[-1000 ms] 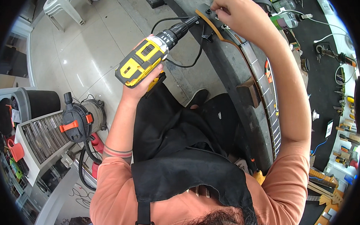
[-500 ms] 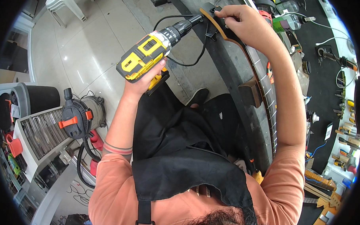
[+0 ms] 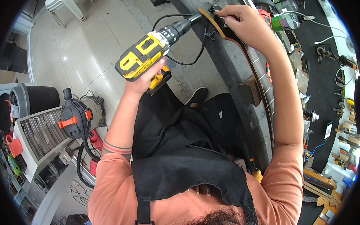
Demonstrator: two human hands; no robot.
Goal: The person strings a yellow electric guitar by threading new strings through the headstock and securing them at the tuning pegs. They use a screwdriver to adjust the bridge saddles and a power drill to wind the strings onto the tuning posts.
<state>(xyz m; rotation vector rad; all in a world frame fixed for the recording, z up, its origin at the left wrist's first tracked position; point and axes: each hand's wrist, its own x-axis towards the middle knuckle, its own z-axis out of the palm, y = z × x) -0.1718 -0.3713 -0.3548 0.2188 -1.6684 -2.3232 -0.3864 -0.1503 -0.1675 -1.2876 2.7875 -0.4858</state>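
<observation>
My left hand (image 3: 142, 83) is wrapped round the grip of a yellow and black cordless drill (image 3: 145, 54). The drill slants up to the right, and its dark nose meets the outer edge of a guitar headstock (image 3: 218, 27). On the dark headstock face sit small tuner posts (image 3: 212, 9). Bent over that face is my right hand (image 3: 242, 21), its fingers closed together beside the posts; whatever they pinch is hidden. From the headstock a guitar neck (image 3: 259, 78) with bright frets runs toward me, partly under my right forearm.
A wooden block (image 3: 248, 92) supports the neck on the grey bench (image 3: 243, 118). A black cable (image 3: 188, 64) loops off the bench edge beneath the drill. Bottles, cords and tools crowd the dark worktop (image 3: 322, 87) at right. A shop vacuum (image 3: 79, 116) stands on the floor at left.
The drill has turned slightly, its rear end and battery shifting a little. The headstock has edged slightly left, and my right fingers have changed position a little on it.
</observation>
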